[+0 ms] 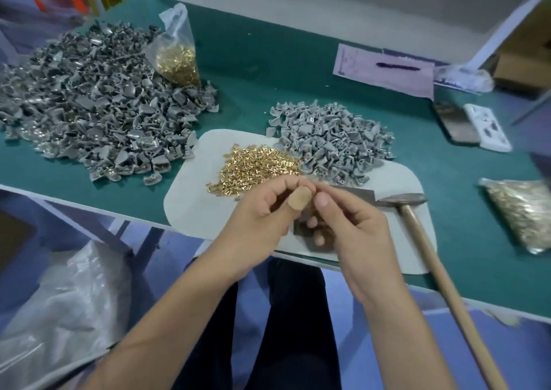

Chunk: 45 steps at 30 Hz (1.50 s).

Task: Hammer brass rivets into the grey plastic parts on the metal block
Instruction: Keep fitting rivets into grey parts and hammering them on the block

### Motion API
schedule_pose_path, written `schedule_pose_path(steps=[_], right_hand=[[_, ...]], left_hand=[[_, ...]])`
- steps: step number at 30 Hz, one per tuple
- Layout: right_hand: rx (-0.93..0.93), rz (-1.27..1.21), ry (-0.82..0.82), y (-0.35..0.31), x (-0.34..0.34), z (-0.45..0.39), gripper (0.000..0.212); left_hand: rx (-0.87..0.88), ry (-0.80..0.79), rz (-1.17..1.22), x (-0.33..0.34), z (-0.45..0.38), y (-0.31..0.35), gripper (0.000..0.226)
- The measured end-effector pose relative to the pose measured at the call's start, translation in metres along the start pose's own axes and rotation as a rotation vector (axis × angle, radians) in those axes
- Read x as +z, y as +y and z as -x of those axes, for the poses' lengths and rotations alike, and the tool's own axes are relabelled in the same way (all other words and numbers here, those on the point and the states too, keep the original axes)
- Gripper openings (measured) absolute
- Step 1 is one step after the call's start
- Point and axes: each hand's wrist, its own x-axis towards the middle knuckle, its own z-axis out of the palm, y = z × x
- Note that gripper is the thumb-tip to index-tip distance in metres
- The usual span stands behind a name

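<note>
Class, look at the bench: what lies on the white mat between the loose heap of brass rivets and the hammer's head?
In the head view, the metal block lies between the brass rivets and the hammer, partly hidden by the hands.

Green table (pixel 268 46); grey parts (pixel 89 97); brass rivets (pixel 256 166); white mat (pixel 190 204).

Bright, even overhead light, soft shadows; wide-angle bending and motion blur smear the frame edges.

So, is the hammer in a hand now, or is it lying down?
Lying down. The hammer rests on the white mat, its handle past the table edge; neither hand touches it.
</note>
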Motion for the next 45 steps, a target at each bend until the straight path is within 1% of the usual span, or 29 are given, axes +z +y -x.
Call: schedule_pose_path(steps=[2, 4, 7, 10, 11, 12, 14, 16, 17, 19, 23, 25, 27, 30, 34, 37, 41, 45], right_hand=[[-0.005, -0.029, 0.065, 0.001, -0.009, 0.007, 0.021], [-0.041, 0.031, 0.145, 0.002, -0.017, 0.012, 0.019], [-0.092, 0.065, 0.174, 0.000, -0.028, 0.016, 0.015], [-0.110, 0.126, 0.187, -0.004, -0.037, 0.014, 0.010], [-0.107, 0.145, 0.209, -0.005, -0.040, 0.013, 0.008], [-0.099, 0.150, 0.244, -0.005, -0.043, 0.010, 0.008], [-0.081, 0.140, 0.323, -0.006, -0.048, 0.005, 0.010], [-0.070, 0.130, 0.372, -0.005, -0.052, 0.002, 0.016], [-0.067, 0.127, 0.384, -0.005, -0.054, 0.001, 0.017], [-0.056, 0.127, 0.404, -0.003, -0.057, 0.002, 0.021], [-0.028, 0.148, 0.415, 0.000, -0.059, 0.003, 0.034], [-0.047, 0.204, 0.397, 0.000, -0.060, 0.004, 0.038], [-0.057, 0.243, 0.369, 0.000, -0.060, 0.004, 0.040], [-0.030, 0.240, 0.360, -0.003, -0.059, 0.005, 0.040], [-0.027, 0.251, 0.359, -0.005, -0.060, 0.006, 0.036], [-0.035, 0.264, 0.367, -0.005, -0.061, 0.008, 0.034], [-0.055, 0.280, 0.358, -0.005, -0.059, 0.012, 0.032], [-0.067, 0.312, 0.344, -0.005, -0.056, 0.014, 0.030]], left_hand=[[-0.013, -0.017, 0.062, 0.013, -0.002, -0.003, 0.009], [-0.016, -0.040, 0.055, 0.024, -0.004, -0.006, 0.007], [-0.053, -0.050, 0.069, 0.033, -0.009, -0.012, 0.004], [-0.124, -0.035, 0.027, 0.037, -0.020, -0.015, 0.019], [-0.112, -0.027, -0.038, 0.037, -0.026, -0.016, 0.019], [-0.071, -0.009, -0.171, 0.036, -0.033, -0.017, 0.015], [0.047, 0.028, -0.569, 0.031, -0.054, -0.017, 0.008], [0.131, -0.013, -0.993, 0.024, -0.079, -0.013, 0.012], [0.145, -0.064, -1.145, 0.022, -0.092, -0.011, 0.013], [0.127, -0.172, -1.319, 0.021, -0.117, -0.009, 0.018], [0.012, -0.329, -1.494, 0.025, -0.149, -0.014, 0.030], [-0.054, -0.366, -1.531, 0.026, -0.155, -0.019, 0.028], [-0.058, -0.357, -1.518, 0.026, -0.156, -0.025, 0.024], [0.024, -0.321, -1.535, 0.023, -0.151, -0.030, 0.016], [0.150, -0.237, -1.491, 0.017, -0.144, -0.028, 0.012], [0.171, -0.208, -1.454, 0.014, -0.142, -0.022, 0.012], [0.122, -0.236, -1.425, 0.010, -0.141, -0.021, 0.008], [0.119, -0.333, -1.388, 0.019, -0.144, -0.022, 0.023]])
